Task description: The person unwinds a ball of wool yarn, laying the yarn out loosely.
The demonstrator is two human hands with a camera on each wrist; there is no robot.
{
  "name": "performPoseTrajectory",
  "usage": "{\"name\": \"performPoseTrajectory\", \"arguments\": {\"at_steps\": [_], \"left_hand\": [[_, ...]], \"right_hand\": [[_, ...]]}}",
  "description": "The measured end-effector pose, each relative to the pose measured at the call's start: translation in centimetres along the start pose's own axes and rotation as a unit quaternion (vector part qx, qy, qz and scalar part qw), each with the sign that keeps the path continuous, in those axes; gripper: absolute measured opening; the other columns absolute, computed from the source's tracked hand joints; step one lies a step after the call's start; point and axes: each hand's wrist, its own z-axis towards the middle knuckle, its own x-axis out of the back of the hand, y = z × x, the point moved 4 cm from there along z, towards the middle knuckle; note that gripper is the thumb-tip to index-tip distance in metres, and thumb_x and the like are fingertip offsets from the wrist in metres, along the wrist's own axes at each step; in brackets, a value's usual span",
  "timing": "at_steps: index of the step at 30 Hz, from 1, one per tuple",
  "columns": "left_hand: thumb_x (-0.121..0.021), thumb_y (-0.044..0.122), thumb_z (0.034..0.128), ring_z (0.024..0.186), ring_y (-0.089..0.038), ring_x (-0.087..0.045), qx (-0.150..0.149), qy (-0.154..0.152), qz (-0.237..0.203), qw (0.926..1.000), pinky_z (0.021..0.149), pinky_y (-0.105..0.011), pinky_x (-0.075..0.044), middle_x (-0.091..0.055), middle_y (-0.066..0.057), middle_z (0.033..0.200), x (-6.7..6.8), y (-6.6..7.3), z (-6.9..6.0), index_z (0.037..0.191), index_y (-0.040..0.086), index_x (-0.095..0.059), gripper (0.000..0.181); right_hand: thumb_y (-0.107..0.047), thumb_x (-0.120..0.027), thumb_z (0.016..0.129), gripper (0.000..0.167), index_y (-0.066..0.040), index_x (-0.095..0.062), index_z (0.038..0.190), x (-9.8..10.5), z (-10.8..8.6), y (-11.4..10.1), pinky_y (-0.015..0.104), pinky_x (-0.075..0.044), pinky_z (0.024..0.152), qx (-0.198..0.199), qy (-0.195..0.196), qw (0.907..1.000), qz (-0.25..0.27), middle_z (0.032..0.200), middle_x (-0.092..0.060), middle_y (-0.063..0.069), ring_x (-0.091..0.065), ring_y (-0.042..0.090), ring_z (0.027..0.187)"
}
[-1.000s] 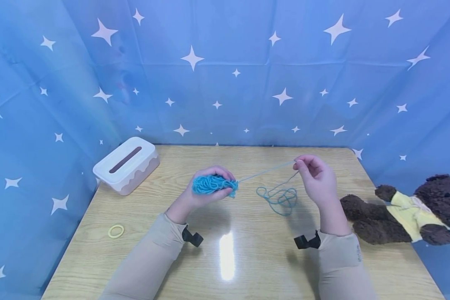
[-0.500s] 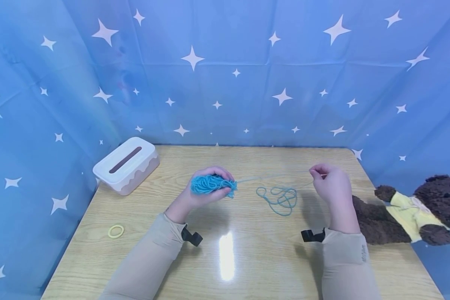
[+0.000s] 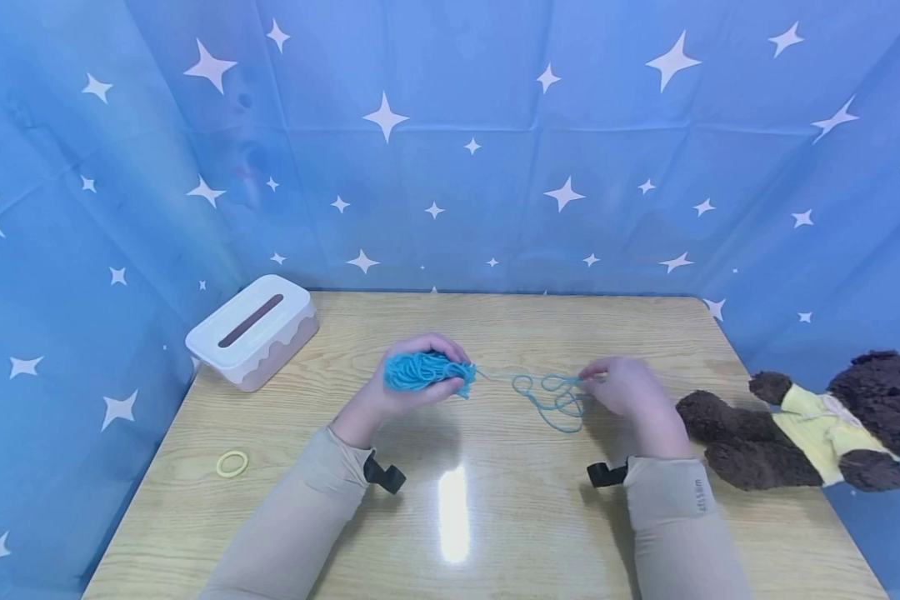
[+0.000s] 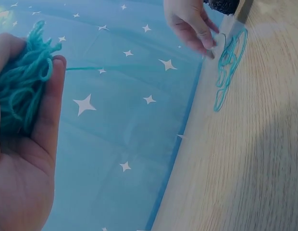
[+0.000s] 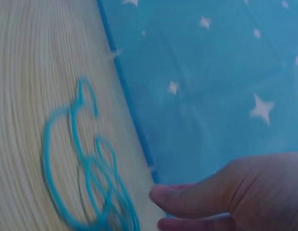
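Swinging back, right hand (image 3: 630, 392), grip unclear, nears loose blue yarn loops (image 3: 562, 407), pull seemingly over, left hand (image 3: 399, 402) clutching oblong blue yarn bundle (image 3: 422, 371).

On the table (image 3: 517, 483), the tissue box (image 3: 277, 340) stands at the far left corner, and the ring (image 3: 232, 475) lies before it. The yarn bundle (image 3: 423, 370) is in the left hand (image 3: 393, 403), to the right of the box. Farther right lie the loose loops (image 4: 229, 58), with the right hand (image 3: 633, 392) at their right side. The plush toy (image 3: 817, 425) crosses the right table edge, its head beyond it. Behind hangs the curtain (image 3: 450, 233).
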Motion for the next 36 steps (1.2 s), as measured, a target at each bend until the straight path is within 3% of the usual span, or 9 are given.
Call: {"name": "performPoseTrajectory", "arguments": {"at_steps": [3, 5, 9, 11, 14, 20, 24, 30, 36], "left_hand": [[-0.079, -0.021, 0.0838, 0.106, -0.009, -0.075, 0.008, -0.006, -0.006, 0.9999, 0.091, -0.029, -0.066, -0.073, -0.032, 0.111, -0.1, -0.2, -0.1, 0.11, -0.006, -0.068, 0.032], [-0.079, -0.02, 0.0842, 0.107, -0.009, -0.074, 0.019, -0.008, -0.009, 0.9997, 0.092, -0.029, -0.066, -0.073, -0.032, 0.113, -0.2, -0.3, -0.3, 0.111, -0.006, -0.068, 0.032], [-0.079, -0.017, 0.0855, 0.109, -0.01, -0.074, 0.048, -0.008, -0.014, 0.9987, 0.096, -0.029, -0.065, -0.073, -0.031, 0.116, -0.3, -0.3, -0.6, 0.112, -0.005, -0.069, 0.032], [-0.08, -0.016, 0.0864, 0.11, -0.01, -0.074, 0.06, -0.01, -0.017, 0.998, 0.097, -0.029, -0.065, -0.073, -0.03, 0.118, -0.3, -0.3, -0.6, 0.114, -0.004, -0.069, 0.032], [-0.079, -0.017, 0.087, 0.11, -0.011, -0.074, 0.067, -0.013, -0.021, 0.9974, 0.097, -0.029, -0.065, -0.073, -0.029, 0.12, -0.4, -0.2, -0.5, 0.115, -0.004, -0.069, 0.032], [-0.08, -0.016, 0.0876, 0.108, -0.012, -0.075, 0.068, -0.018, -0.023, 0.9972, 0.094, -0.029, -0.066, -0.073, -0.028, 0.12, -0.3, -0.1, -0.3, 0.116, -0.003, -0.069, 0.033], [-0.08, -0.014, 0.0879, 0.107, -0.012, -0.075, 0.07, -0.016, -0.017, 0.9973, 0.094, -0.028, -0.065, -0.073, -0.026, 0.119, -0.3, -0.1, -0.3, 0.116, -0.002, -0.069, 0.032], [-0.078, -0.019, 0.0869, 0.106, -0.007, -0.074, 0.045, -0.014, -0.018, 0.9988, 0.093, -0.028, -0.065, -0.073, -0.029, 0.116, -0.3, 0.3, -0.1, 0.115, -0.004, -0.068, 0.033], [-0.077, -0.021, 0.0857, 0.109, -0.006, -0.073, 0.03, -0.002, -0.016, 0.9994, 0.095, -0.026, -0.064, -0.072, -0.031, 0.117, -0.2, 0.7, -0.1, 0.113, -0.006, -0.067, 0.033]], "right_hand": [[-0.034, -0.062, 0.112, 0.046, -0.011, -0.064, 0.152, -0.8, -0.1, -2.7, 0.074, -0.047, 0.115, 0.067, 0.018, 0.997, 0.034, 0.161, -0.057, 0.027, -0.055, 0.057, 0.143], [-0.035, -0.061, 0.113, 0.049, -0.012, -0.06, 0.156, -1.5, -0.3, -5.0, 0.072, -0.046, 0.119, 0.127, 0.031, 0.9874, 0.089, 0.164, -0.056, 0.022, -0.056, 0.054, 0.146], [-0.037, -0.057, 0.115, 0.05, -0.016, -0.055, 0.16, -3.3, -1.1, -9.4, 0.062, -0.053, 0.118, 0.226, 0.022, 0.9505, 0.212, 0.162, -0.062, 0.008, -0.062, 0.043, 0.146], [-0.035, -0.059, 0.114, 0.048, -0.017, -0.057, 0.159, -4.2, -1.5, -11.1, 0.059, -0.057, 0.115, 0.248, 0.019, 0.9364, 0.248, 0.157, -0.067, 0.006, -0.066, 0.038, 0.142], [-0.031, -0.065, 0.112, 0.041, -0.015, -0.067, 0.15, -4.9, -2.0, -12.7, 0.058, -0.06, 0.11, 0.251, 0.034, 0.9278, 0.274, 0.147, -0.074, 0.006, -0.071, 0.035, 0.135], [-0.024, -0.072, 0.108, 0.019, -0.015, -0.081, 0.122, -4.9, -2.3, -13.3, 0.049, -0.063, 0.098, 0.221, 0.095, 0.9288, 0.282, 0.123, -0.083, 0.005, -0.076, 0.026, 0.114], [-0.021, -0.071, 0.108, 0.018, -0.01, -0.081, 0.119, -4.1, -2.2, -12.5, 0.036, -0.063, 0.094, 0.213, 0.119, 0.9211, 0.303, 0.116, -0.083, 0.011, -0.075, 0.017, 0.106], [-0.019, -0.07, 0.109, 0.021, -0.004, -0.078, 0.119, -1.8, -2.4, -10.5, 0.019, -0.058, 0.084, 0.199, 0.165, 0.9116, 0.32, 0.109, -0.081, 0.014, -0.071, 0.003, 0.094], [-0.011, -0.068, 0.109, 0.022, 0.006, -0.076, 0.119, 0.8, -2.6, -8.0, 0.014, -0.058, 0.081, 0.202, 0.223, 0.8868, 0.35, 0.1, -0.078, -0.015, -0.07, -0.002, 0.092]]}}
